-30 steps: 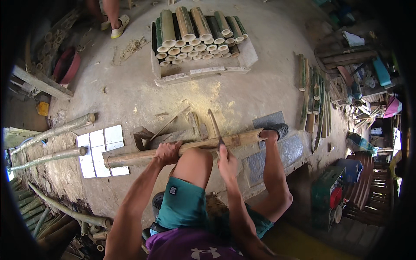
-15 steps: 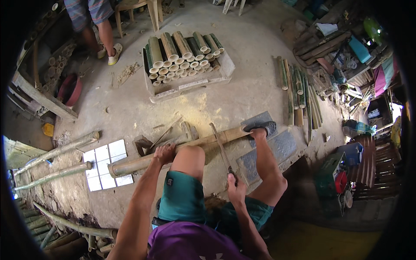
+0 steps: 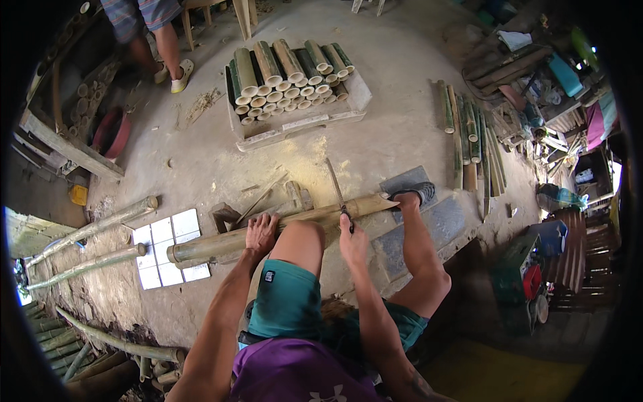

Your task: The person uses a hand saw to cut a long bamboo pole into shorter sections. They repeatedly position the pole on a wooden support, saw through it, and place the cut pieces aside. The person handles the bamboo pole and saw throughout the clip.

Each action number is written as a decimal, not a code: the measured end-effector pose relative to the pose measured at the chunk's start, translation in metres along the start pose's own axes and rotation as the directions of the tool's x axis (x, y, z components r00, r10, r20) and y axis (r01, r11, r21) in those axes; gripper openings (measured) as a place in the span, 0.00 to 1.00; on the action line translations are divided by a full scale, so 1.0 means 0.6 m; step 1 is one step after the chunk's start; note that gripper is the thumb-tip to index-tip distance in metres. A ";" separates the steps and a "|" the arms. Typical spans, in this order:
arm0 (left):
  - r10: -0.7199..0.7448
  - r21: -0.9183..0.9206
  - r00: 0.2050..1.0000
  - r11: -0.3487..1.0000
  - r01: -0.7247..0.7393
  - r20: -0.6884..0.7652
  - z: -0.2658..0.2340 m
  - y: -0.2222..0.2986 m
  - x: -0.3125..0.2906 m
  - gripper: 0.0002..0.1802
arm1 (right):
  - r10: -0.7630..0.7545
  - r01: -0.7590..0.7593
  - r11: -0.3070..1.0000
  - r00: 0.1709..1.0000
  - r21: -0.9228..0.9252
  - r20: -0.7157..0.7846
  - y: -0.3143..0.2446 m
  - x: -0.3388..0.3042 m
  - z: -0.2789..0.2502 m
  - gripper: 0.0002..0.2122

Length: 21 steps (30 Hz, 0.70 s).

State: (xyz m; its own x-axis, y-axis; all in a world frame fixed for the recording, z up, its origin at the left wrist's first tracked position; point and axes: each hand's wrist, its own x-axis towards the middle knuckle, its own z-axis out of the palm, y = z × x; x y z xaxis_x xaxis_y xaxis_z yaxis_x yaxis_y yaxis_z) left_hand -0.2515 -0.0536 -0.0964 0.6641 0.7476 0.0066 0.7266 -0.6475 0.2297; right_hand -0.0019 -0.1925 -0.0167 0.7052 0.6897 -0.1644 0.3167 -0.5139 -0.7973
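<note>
A thick bamboo pole (image 3: 211, 246) lies slantwise in front of me, its right end under my sandalled foot (image 3: 418, 193). My knee (image 3: 301, 239) presses on its middle. My left hand (image 3: 262, 232) is closed over the pole left of the knee, gripping it from above. In my right hand (image 3: 353, 242) is the dark handle of a hand saw (image 3: 335, 183), its narrow blade reaching across the pole to the far side. Whether the teeth have cut into the bamboo cannot be made out. Wooden blocks (image 3: 295, 195) lie just beyond the pole.
Cut bamboo tubes (image 3: 288, 67) fill a pale crate (image 3: 305, 127) ahead. White tiles (image 3: 164, 234) lie left, beside longer poles (image 3: 94, 228). Bamboo lengths (image 3: 469, 134) and a green machine (image 3: 512, 281) are at the right. A person's legs (image 3: 167, 50) stand far left.
My right hand has pushed the saw forward, so its handle is now at the pole. My left hand still grips the bamboo, its fingers slightly shifted. The view has moved a little.
</note>
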 end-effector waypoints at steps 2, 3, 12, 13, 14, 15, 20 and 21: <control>0.003 -0.113 0.980 0.993 0.020 0.200 -0.025 -0.006 0.013 0.32 | -0.039 0.040 0.999 0.999 0.015 -0.034 0.000 0.024 0.016 0.34; -0.039 -0.110 0.920 0.990 0.088 0.391 -0.036 -0.012 0.028 0.29 | -0.021 0.021 0.995 1.000 0.096 0.001 -0.004 0.033 0.020 0.32; 0.030 -0.043 0.999 0.999 -0.032 -0.043 0.005 -0.003 -0.004 0.20 | 0.063 -0.123 0.923 0.983 0.364 0.172 -0.018 -0.058 -0.049 0.23; 0.013 -0.111 1.000 0.994 -0.014 -0.006 0.006 -0.004 -0.006 0.20 | 0.061 -0.122 0.926 0.982 0.358 0.177 -0.011 -0.074 -0.057 0.23; -0.027 -0.180 0.994 0.983 0.046 0.110 0.004 -0.005 -0.002 0.20 | 0.056 -0.116 0.931 0.982 0.347 0.180 -0.004 -0.084 -0.061 0.23; -0.057 -0.214 0.965 0.970 0.114 0.256 -0.001 -0.008 0.002 0.23 | 0.052 -0.115 0.934 0.981 0.339 0.189 0.004 -0.094 -0.064 0.23; -0.077 -0.178 0.898 0.969 0.169 0.433 -0.049 -0.005 0.036 0.28 | -0.020 -0.047 0.936 0.982 0.349 0.188 -0.004 -0.095 -0.065 0.23; -0.081 -0.163 0.894 0.972 0.168 0.441 -0.053 -0.002 0.036 0.28 | 0.098 -0.164 0.930 0.973 0.329 0.209 -0.014 -0.092 -0.066 0.23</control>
State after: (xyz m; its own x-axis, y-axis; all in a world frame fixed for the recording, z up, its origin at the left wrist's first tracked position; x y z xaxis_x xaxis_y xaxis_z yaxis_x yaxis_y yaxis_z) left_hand -0.2435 -0.0320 -0.0656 0.6126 0.6557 -0.4414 0.7894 -0.4794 0.3834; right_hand -0.0186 -0.2465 0.0224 0.5847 0.7275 -0.3590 -0.0301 -0.4228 -0.9057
